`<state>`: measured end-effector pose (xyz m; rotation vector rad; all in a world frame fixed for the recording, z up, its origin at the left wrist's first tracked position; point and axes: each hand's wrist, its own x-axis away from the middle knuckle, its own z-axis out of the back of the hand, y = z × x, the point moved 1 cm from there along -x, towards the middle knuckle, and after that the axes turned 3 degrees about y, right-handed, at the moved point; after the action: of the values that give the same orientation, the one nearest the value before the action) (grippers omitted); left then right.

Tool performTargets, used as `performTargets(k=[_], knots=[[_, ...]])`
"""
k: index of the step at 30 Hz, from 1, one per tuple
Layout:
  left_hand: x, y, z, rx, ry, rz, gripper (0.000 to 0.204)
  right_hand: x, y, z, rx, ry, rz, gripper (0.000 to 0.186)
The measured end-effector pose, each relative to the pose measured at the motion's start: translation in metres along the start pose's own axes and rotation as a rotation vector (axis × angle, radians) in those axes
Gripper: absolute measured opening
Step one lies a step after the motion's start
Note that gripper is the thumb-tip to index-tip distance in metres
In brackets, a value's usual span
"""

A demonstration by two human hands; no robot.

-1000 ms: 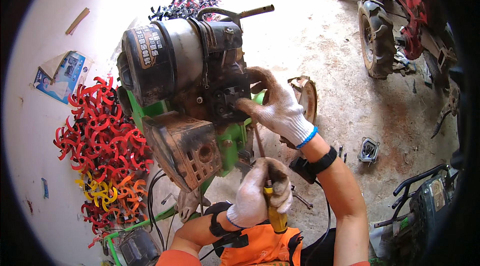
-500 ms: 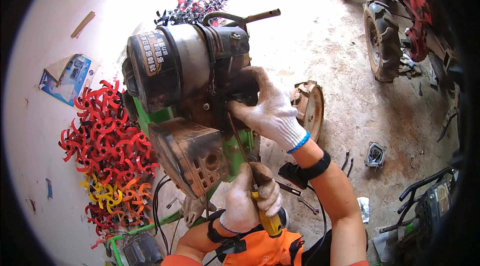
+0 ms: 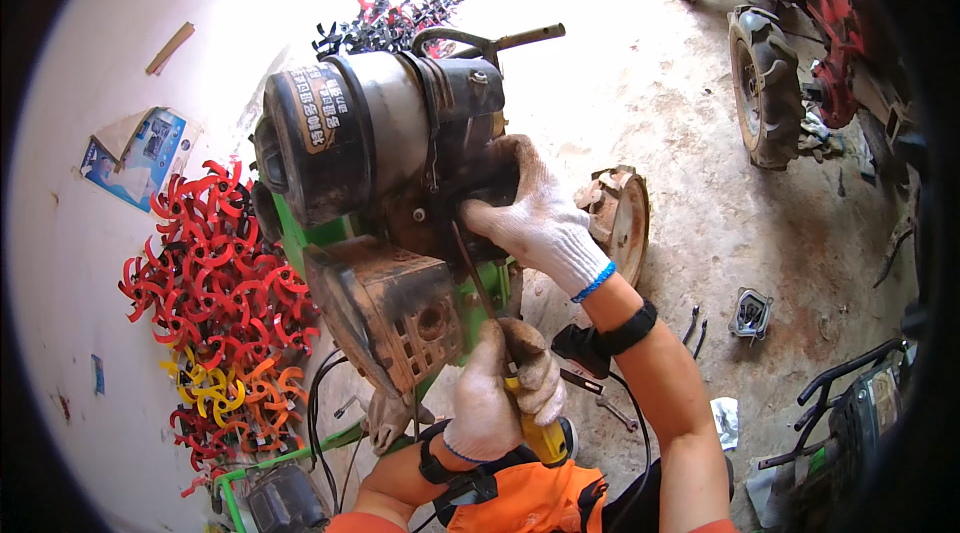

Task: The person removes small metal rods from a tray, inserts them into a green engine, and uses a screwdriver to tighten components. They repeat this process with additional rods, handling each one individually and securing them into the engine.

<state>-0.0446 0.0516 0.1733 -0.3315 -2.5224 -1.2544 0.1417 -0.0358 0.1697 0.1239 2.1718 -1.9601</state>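
Note:
A small, dirty engine with a black-and-grey air cleaner (image 3: 385,113) stands in front of me on a green frame (image 3: 297,238). Its boxy, rusty muffler guard (image 3: 400,313) faces me. Low in the middle, my gloved left hand (image 3: 508,383) is closed around a screwdriver's yellow handle (image 3: 545,441). The long shaft (image 3: 470,268) points up into the engine's side. My gloved right hand (image 3: 535,218) wraps around a dark part below the air cleaner, its thumb by the upper end of the shaft. Its other fingertips and the screwdriver's tip are hidden.
Red, yellow and orange tiller blades (image 3: 225,273) are heaped along the left wall. A lugged wheel (image 3: 625,223) is beyond my right hand. A wrench (image 3: 617,415) and a small metal part (image 3: 750,313) lie on the floor. A red machine with a tyre (image 3: 765,83) stands far right.
The engine's upper part sits slightly further right in view. My left hand has shifted slightly upward with the screwdriver; my right hand keeps its grip in nearly the same place.

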Motion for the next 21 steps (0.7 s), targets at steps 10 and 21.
performTargets(k=[10, 21], knots=[[-0.002, 0.002, -0.001, -0.028, 0.017, -0.01, 0.054, -0.004, 0.014, 0.012, -0.026, -0.065, 0.149, 0.067], [-0.009, 0.006, -0.011, 0.043, -0.025, -0.039, 0.052, -0.005, 0.024, 0.003, -0.13, -0.045, 0.241, 0.071]])
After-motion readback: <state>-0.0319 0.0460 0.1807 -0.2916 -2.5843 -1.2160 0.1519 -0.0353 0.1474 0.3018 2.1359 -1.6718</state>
